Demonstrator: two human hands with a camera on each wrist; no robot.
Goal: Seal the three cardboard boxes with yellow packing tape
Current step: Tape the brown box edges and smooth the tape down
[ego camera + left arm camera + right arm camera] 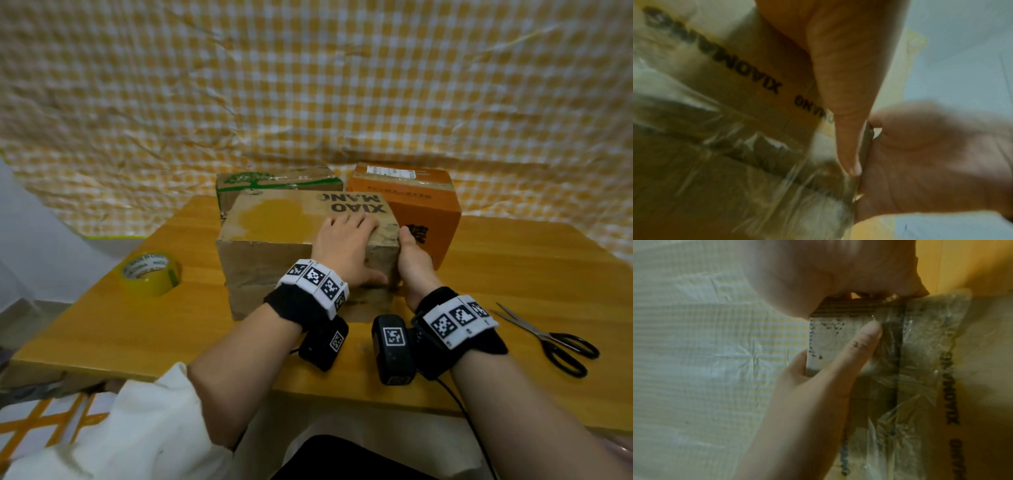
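A brown cardboard box (pixel 274 246) printed XIAO MANG stands at the table's middle, with a yellowish tape patch (pixel 274 216) across its top. My left hand (pixel 342 246) lies flat over its near right top corner, thumb (pixel 846 146) down the front face. My right hand (pixel 414 263) presses the box's right side, its thumb (pixel 859 350) straight against crinkled clear tape (pixel 910 353) at that corner; its fingers are hidden. Behind stand a green-printed box (pixel 274 181) and an orange box (pixel 421 209). A yellow tape roll (pixel 150 274) lies at the left.
Black-handled scissors (pixel 548 335) lie on the wooden table (pixel 513 267) to the right of my right wrist. A yellow checked cloth (pixel 308 85) hangs behind the boxes. The table's left edge drops off just past the tape roll.
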